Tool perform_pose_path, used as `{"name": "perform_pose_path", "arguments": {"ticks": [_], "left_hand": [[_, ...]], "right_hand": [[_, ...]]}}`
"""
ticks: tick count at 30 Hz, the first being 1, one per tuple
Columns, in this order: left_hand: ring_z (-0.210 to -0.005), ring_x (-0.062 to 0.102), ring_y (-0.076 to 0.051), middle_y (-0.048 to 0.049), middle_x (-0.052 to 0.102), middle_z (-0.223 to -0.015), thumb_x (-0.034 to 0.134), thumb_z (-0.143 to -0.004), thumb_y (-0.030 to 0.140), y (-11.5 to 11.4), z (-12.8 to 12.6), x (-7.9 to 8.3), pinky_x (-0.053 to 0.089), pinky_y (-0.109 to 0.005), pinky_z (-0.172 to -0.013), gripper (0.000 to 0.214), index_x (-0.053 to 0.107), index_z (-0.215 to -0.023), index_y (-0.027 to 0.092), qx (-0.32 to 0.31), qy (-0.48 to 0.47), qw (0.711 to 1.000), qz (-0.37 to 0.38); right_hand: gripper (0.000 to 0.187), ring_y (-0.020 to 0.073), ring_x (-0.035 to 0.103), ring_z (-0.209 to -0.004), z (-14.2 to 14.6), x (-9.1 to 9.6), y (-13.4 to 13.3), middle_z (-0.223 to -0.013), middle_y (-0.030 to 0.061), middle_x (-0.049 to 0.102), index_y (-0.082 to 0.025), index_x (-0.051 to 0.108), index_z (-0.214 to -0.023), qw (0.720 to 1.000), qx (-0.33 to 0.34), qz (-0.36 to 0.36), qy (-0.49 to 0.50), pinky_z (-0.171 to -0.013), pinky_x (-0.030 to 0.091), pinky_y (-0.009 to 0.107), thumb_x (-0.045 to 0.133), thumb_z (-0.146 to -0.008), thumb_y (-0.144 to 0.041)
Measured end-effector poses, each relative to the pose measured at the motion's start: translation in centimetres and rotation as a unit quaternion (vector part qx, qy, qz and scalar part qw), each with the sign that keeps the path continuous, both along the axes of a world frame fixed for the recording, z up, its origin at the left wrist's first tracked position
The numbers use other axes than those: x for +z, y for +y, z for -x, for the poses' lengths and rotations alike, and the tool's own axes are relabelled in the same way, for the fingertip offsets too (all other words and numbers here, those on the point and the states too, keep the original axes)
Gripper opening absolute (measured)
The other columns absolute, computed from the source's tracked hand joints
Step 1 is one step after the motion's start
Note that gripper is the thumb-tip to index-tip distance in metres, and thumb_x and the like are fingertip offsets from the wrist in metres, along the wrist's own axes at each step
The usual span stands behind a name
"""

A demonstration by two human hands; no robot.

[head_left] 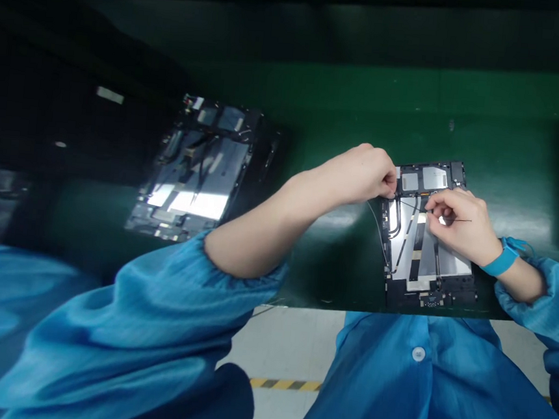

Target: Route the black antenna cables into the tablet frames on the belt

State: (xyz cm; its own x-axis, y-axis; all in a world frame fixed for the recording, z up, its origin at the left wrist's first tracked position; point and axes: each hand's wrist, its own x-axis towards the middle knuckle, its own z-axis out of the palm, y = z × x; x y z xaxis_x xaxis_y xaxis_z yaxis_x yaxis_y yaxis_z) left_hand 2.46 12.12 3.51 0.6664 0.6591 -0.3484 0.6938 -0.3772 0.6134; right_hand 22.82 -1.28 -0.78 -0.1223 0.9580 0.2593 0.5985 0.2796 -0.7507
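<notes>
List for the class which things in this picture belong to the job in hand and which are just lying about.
In use: left hand, right hand, thin black wire, opened tablet.

Just lying about: second opened tablet, green work surface, striped floor tape.

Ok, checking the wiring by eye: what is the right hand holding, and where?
The right hand pinches a thin black wire partway along its length, above the open tablet.

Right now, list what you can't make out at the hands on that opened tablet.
Head view:
- Where the thin wire ends: hidden by the left hand.
- The tablet's insides below the right hand: covered by that hand.
- What the right fingers pinch: too small to tell.
- The second tablet's small parts: too dim and blurred.
</notes>
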Motion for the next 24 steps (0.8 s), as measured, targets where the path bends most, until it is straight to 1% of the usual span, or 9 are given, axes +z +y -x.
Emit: {"name": "perform_pose_path", "arguments": {"ticks": [2,4,6,8,10,14,17,20,24], "left_hand": [[-0.072,0.061,-0.022,0.0001,0.056,-0.055,0.071,-0.068,0.001,-0.2,0.1,-0.1,0.043,-0.034,-0.089,0.026,0.066,-0.052,0.021,0.010,-0.018,1.000,-0.004],[-0.073,0.061,-0.023,-0.0005,0.055,-0.055,0.068,-0.070,0.002,-0.7,0.4,0.0,0.044,-0.035,-0.090,0.027,0.063,-0.051,0.021,0.015,-0.017,0.999,-0.035],[-0.072,0.061,-0.023,-0.0015,0.056,-0.057,0.067,-0.072,0.006,-1.4,0.7,0.3,0.045,-0.036,-0.090,0.024,0.064,-0.054,0.021,0.019,-0.007,0.998,-0.068],[-0.073,0.062,-0.023,-0.0027,0.063,-0.065,0.067,-0.074,0.010,-2.5,0.8,0.9,0.047,-0.035,-0.087,0.015,0.068,-0.063,0.020,0.032,0.001,0.995,-0.092],[-0.075,0.064,-0.023,-0.0037,0.070,-0.076,0.068,-0.077,0.016,-4.0,0.6,1.4,0.048,-0.034,-0.082,0.007,0.073,-0.077,0.020,0.058,0.004,0.993,-0.103],[-0.081,0.067,-0.026,-0.0089,0.073,-0.091,0.066,-0.083,0.025,-7.9,-1.0,1.2,0.050,-0.035,-0.075,0.017,0.072,-0.097,0.018,0.102,0.052,0.987,-0.111],[-0.090,0.068,-0.030,-0.0172,0.071,-0.103,0.060,-0.083,0.017,-10.2,-2.7,0.4,0.051,-0.036,-0.074,0.021,0.066,-0.102,0.013,0.109,0.097,0.976,-0.162],[-0.090,0.066,-0.029,-0.0188,0.068,-0.106,0.057,-0.077,0.008,-11.0,-3.6,-0.4,0.052,-0.037,-0.074,0.026,0.062,-0.102,0.013,0.107,0.096,0.974,-0.176],[-0.084,0.061,-0.025,-0.0111,0.064,-0.093,0.056,-0.077,0.007,-10.7,-3.1,-0.5,0.051,-0.037,-0.077,0.017,0.057,-0.090,0.019,0.123,0.037,0.979,-0.158]], "right_hand": [[0.016,0.0176,0.064,-0.073,-0.4,0.4,0.0,-0.071,-0.0035,0.069,-0.025,0.068,-0.087,1.000,0.009,0.019,0.013,-0.079,0.051,0.034,0.063,-0.081,-0.011],[0.013,0.0175,0.065,-0.074,-1.0,0.8,0.1,-0.075,-0.0025,0.071,-0.025,0.068,-0.089,0.999,0.012,0.033,0.034,-0.077,0.052,0.034,0.065,-0.082,-0.015],[0.009,0.0170,0.065,-0.073,-1.8,1.1,0.6,-0.077,-0.0022,0.071,-0.025,0.068,-0.090,0.998,-0.014,0.038,0.054,-0.074,0.052,0.033,0.068,-0.082,-0.020],[0.009,0.0166,0.063,-0.070,-2.4,1.3,1.4,-0.075,-0.0026,0.070,-0.024,0.067,-0.090,0.996,-0.058,0.039,0.062,-0.072,0.051,0.033,0.070,-0.081,-0.023],[0.008,0.0167,0.062,-0.069,-2.7,1.3,2.4,-0.075,-0.0026,0.069,-0.024,0.066,-0.089,0.995,-0.078,0.033,0.047,-0.072,0.050,0.033,0.069,-0.081,-0.022],[0.017,0.0209,0.063,-0.080,-2.5,1.3,3.8,-0.075,-0.0004,0.068,-0.023,0.067,-0.088,0.998,-0.022,0.005,-0.067,-0.081,0.046,0.036,0.063,-0.079,-0.010],[0.021,0.0227,0.063,-0.083,-2.4,1.6,3.5,-0.075,0.0000,0.069,-0.024,0.068,-0.087,0.992,0.034,0.011,-0.118,-0.083,0.044,0.036,0.060,-0.078,-0.007],[0.017,0.0203,0.064,-0.080,-2.9,2.0,2.5,-0.076,-0.0010,0.070,-0.024,0.069,-0.086,0.995,0.055,0.026,-0.079,-0.081,0.046,0.034,0.062,-0.079,-0.010],[0.007,0.0162,0.064,-0.072,-3.9,1.7,1.7,-0.075,-0.0016,0.070,-0.023,0.070,-0.084,0.998,0.016,0.059,0.032,-0.073,0.050,0.031,0.070,-0.080,-0.017]]}}
